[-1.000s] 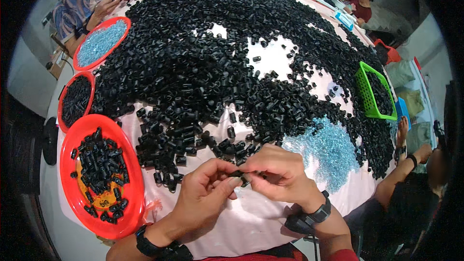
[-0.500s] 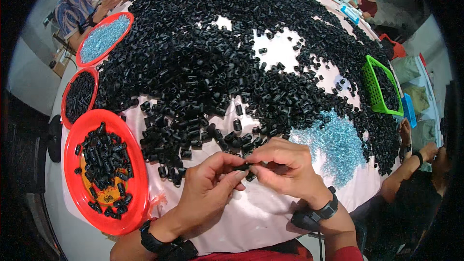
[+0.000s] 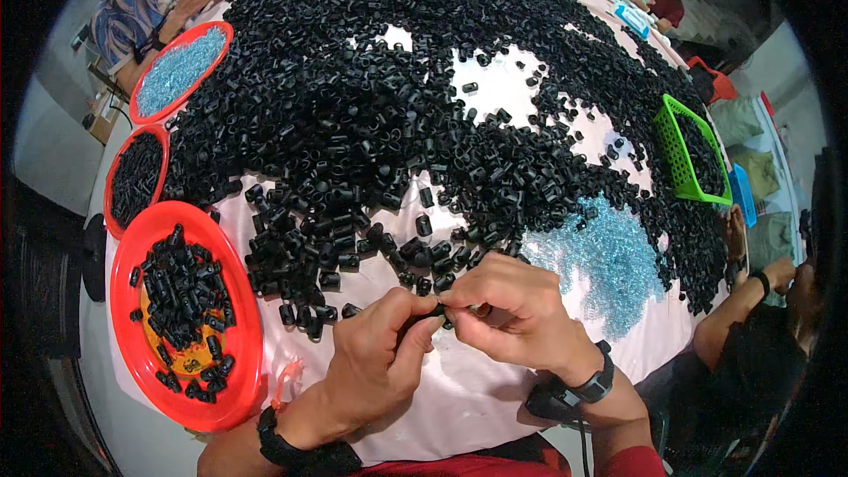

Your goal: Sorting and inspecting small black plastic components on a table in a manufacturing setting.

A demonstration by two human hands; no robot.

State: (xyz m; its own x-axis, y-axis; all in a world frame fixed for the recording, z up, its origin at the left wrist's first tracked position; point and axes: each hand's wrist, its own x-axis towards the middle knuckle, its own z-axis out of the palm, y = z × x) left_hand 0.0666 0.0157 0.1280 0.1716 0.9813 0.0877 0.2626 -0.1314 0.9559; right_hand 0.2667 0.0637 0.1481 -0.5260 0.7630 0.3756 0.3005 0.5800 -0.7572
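Over the near part of the pale cloth, my left hand [image 3: 375,349] and my right hand [image 3: 517,309] meet at the fingertips. Between the left thumb and index finger sits a small black plastic piece [image 3: 433,313], mostly covered by the fingers. The right thumb and index finger pinch at its right end; what lies between them is too covered to make out. Just beyond the fingertips begins a wide heap of short, hollow black plastic pieces [image 3: 344,124]. To the right of my right hand lies a pile of tiny clear bluish pieces [image 3: 609,274].
Left of my hands, a red oval tray [image 3: 250,336] holds longer black pieces. Behind it stand a red bowl [image 3: 165,163] of thin black parts and another red bowl [image 3: 228,42] of bluish pieces. A green basket [image 3: 673,150] stands right. People sit at the far left, far right and near right.
The whole view has shifted slightly. My left hand has rolled a little, its thumb and index finger closer together around the black piece. Both hands still meet at the fingertips.
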